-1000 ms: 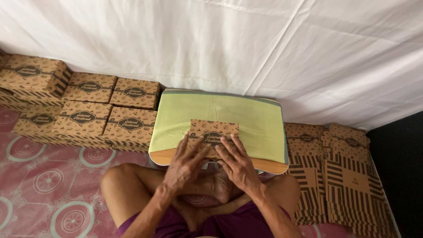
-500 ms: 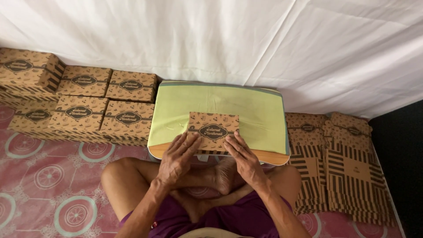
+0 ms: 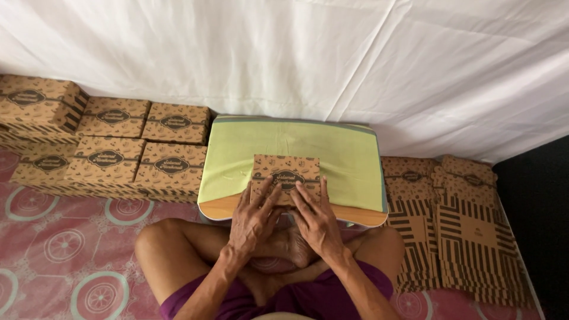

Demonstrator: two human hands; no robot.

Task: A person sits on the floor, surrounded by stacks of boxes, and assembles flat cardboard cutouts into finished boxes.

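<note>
A white sheet (image 3: 355,65) fills the top half of the frame as a backdrop. Below it a pink patterned mat (image 3: 65,249) covers the floor at lower left. Folded brown boxes (image 3: 112,145) stand stacked in rows at the left, and flat striped blanks (image 3: 456,225) lie in piles at the right. In the centre sits a small counter (image 3: 290,210) draped with a green cloth (image 3: 344,160), just above the person's crossed legs.

On the near middle of the cloth lies the box (image 3: 287,172), flat-topped, its long axis running left to right across the frame. Both hands rest on its near edge from below: the left hand (image 3: 253,220) covers the lower left corner, the right hand (image 3: 317,220) the lower right. The fingers of each are spread narrow and laid flat on the lid, pressing rather than gripping; nothing is clasped. The box lies straight ahead of the fingertips, toward the top of the frame, and both hands are about equally near it.

Compared with half a second ago, the box sits in nearly the same spot on the cloth and the hands keep the same hold; only the view has shifted slightly.
</note>
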